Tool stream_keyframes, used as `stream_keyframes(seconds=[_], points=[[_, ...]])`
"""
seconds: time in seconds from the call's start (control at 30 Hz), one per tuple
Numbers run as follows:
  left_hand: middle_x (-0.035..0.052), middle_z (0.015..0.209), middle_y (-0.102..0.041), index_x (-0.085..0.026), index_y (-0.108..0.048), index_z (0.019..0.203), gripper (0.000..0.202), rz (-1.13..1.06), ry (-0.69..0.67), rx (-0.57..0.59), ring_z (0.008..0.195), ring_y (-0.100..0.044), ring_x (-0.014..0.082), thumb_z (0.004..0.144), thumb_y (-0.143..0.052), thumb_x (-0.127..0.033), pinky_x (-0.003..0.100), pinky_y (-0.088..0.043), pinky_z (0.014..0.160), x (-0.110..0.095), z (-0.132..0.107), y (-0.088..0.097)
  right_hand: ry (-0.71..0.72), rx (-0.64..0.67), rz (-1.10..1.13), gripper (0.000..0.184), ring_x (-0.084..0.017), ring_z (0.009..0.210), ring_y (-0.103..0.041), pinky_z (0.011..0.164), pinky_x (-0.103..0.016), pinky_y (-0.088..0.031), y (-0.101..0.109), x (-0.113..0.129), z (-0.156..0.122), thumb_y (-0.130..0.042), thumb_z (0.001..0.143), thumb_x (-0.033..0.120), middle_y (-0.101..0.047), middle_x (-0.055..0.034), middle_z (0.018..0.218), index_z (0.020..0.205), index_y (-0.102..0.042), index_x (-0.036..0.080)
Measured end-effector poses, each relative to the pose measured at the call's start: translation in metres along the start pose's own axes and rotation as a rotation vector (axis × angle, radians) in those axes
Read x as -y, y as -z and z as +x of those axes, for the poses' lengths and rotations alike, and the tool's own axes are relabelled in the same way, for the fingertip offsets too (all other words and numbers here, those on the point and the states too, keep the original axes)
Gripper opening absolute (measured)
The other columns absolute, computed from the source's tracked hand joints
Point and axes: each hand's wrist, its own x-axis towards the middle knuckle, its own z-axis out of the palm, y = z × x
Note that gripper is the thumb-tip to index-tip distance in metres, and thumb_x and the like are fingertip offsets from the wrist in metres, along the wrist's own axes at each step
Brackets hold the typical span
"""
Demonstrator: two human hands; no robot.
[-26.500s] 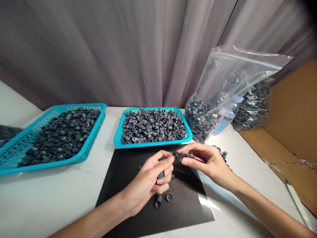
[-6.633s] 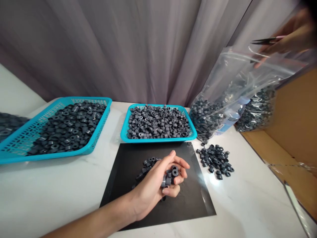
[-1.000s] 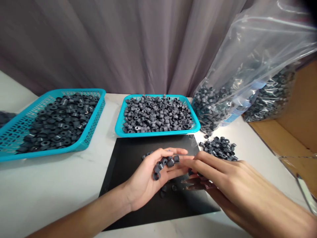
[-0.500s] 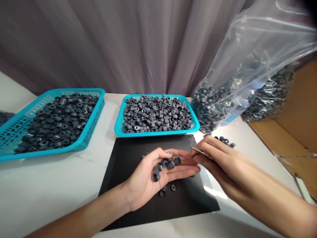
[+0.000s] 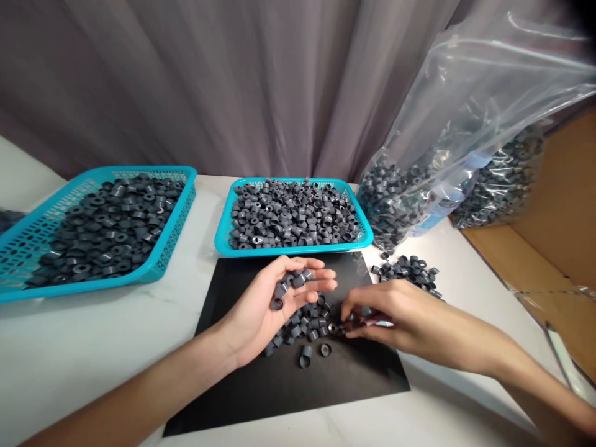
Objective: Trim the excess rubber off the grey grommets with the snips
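Observation:
My left hand hovers palm up over a black mat, cupping several small dark grey rings on its fingers. Under and beside it lies a loose heap of the same rings on the mat. My right hand rests low on the mat to the right of the heap. Its fingers are pinched on slim pink-handled tweezers, whose tips touch a ring at the heap's right edge. Two single rings lie just in front of the heap.
A small teal basket full of grey rings stands behind the mat, a larger teal basket at the left. A clear plastic bag of rings leans at the right, a small pile beside it. A cardboard box stands far right.
My left hand has risen slightly and pulled back toward the small basket. My right hand has dropped to the mat, bringing the tweezers down onto the heap of rings.

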Motion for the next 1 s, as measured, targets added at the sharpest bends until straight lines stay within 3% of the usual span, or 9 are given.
stream_keyframes(seconds=[0.13,0.33,0.47,0.63,0.73,0.87,1.0], points=[[0.0151,0.09,-0.078,-0.007,-0.075,0.087,0.023,-0.028,-0.011,-0.071,0.074,-0.071,0.0149,0.089,-0.053,-0.012,0.016,-0.052,0.058,0.0,0.002,0.001,0.041,0.026,-0.006,0.007,-0.013,0.077,-0.064,0.068,-0.023,-0.042,-0.015,-0.004,0.008,-0.065,0.096,0.025,-0.07,0.0006,0.091,0.102,-0.065,0.023],[0.0163,0.094,-0.076,-0.007,-0.075,0.088,0.026,-0.049,0.012,0.029,0.075,-0.069,0.0163,0.091,-0.051,-0.015,0.018,-0.052,0.06,-0.004,-0.003,-0.001,0.104,0.024,-0.25,0.016,-0.015,0.075,-0.063,0.063,-0.027,-0.037,-0.024,-0.003,0.012,-0.057,0.092,0.006,-0.069,-0.0019,0.094,0.098,-0.061,0.02],[0.014,0.096,-0.075,-0.008,-0.074,0.089,0.025,-0.029,0.039,0.089,0.079,-0.07,0.0169,0.091,-0.051,-0.016,0.019,-0.054,0.064,-0.004,-0.005,0.0,0.116,0.048,-0.303,0.017,-0.016,0.079,-0.063,0.065,-0.028,-0.039,-0.013,-0.001,0.006,-0.056,0.092,0.005,-0.068,-0.0026,0.098,0.099,-0.06,0.02],[0.0159,0.096,-0.074,-0.006,-0.074,0.093,0.03,-0.051,0.065,0.193,0.082,-0.072,0.0192,0.092,-0.046,-0.019,0.022,-0.055,0.067,-0.001,-0.004,0.001,0.079,-0.001,-0.165,0.008,-0.014,0.077,-0.059,0.067,-0.027,-0.042,0.016,0.006,-0.016,-0.049,0.102,0.018,-0.065,-0.0011,0.097,0.103,-0.055,0.023],[0.0187,0.096,-0.074,-0.005,-0.073,0.097,0.033,-0.064,0.093,0.265,0.077,-0.07,0.0184,0.091,-0.044,-0.019,0.02,-0.052,0.06,0.001,-0.003,0.002,0.058,-0.065,0.014,0.011,-0.012,0.073,-0.057,0.066,-0.024,-0.044,0.025,0.009,-0.025,-0.051,0.099,0.014,-0.064,0.0004,0.093,0.102,-0.054,0.024],[0.0177,0.085,-0.071,-0.002,-0.072,0.097,0.035,-0.12,0.163,0.361,0.059,-0.057,0.0106,0.088,-0.043,-0.019,0.016,-0.038,0.046,0.004,-0.004,0.002,0.051,-0.253,0.108,0.009,-0.012,0.07,-0.056,0.059,-0.023,-0.043,0.022,0.009,-0.024,-0.052,0.098,0.017,-0.066,-0.001,0.091,0.104,-0.055,0.023],[0.0187,0.085,-0.069,-0.001,-0.072,0.101,0.039,-0.157,0.208,0.449,0.061,-0.055,0.0118,0.085,-0.043,-0.021,0.016,-0.035,0.046,0.007,-0.005,0.002,0.082,-0.31,0.086,0.011,-0.012,0.069,-0.056,0.06,-0.023,-0.042,0.013,0.009,-0.017,-0.051,0.103,0.023,-0.067,-0.0015,0.091,0.112,-0.057,0.023]])
